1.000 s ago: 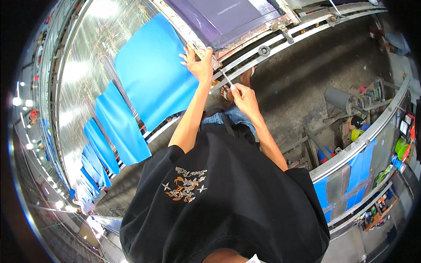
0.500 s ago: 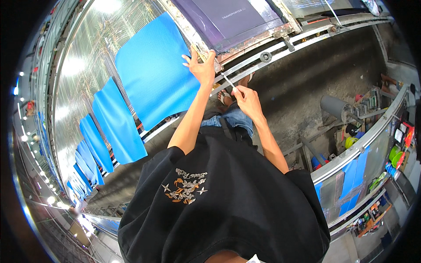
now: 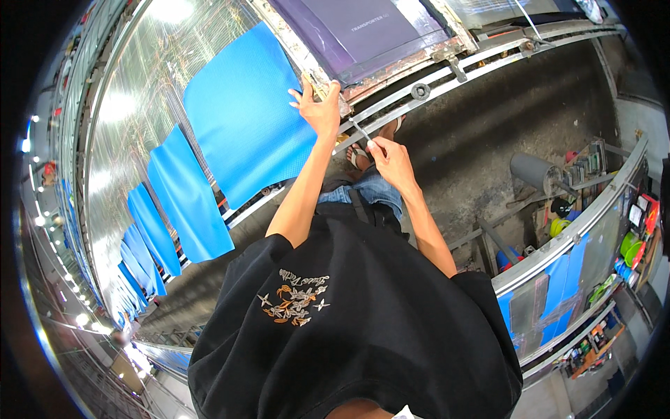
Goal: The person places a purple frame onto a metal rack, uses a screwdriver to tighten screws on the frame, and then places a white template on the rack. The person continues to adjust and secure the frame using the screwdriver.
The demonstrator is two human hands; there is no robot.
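Two hands of mine are at the near corner of a worn, purple-panelled frame (image 3: pixel 391 75). My right hand (image 3: pixel 392 162) has its thumb and fingers clamped on a slim metal tool (image 3: pixel 360 130) — it slants up and leftward from my grip, and its far end is at the rail (image 3: pixel 385 106), just by the frame's corner. What exactly the tip touches is too small to tell. My left hand (image 3: pixel 319 113) straddles the frame's side bar, thumb toward the panel and the other fingers spread apart toward the nearest blue sheet (image 3: pixel 248 112); whether they grip the bar, I cannot tell. That sheet lies on the long, shiny surface (image 3: pixel 132 80), just beside the frame, and more blue sheets (image 3: pixel 187 202) run off in a row toward the lower left. A round disc (image 3: pixel 420 91) sits on the rail. Below it I see a sandalled foot (image 3: pixel 358 159) and my jeans (image 3: pixel 377 192); over to the right lies a grey cylinder (image 3: pixel 530 171). My black shirt (image 3: pixel 391 307) shows embroidered flowers (image 3: pixel 294 302) — orange and white.
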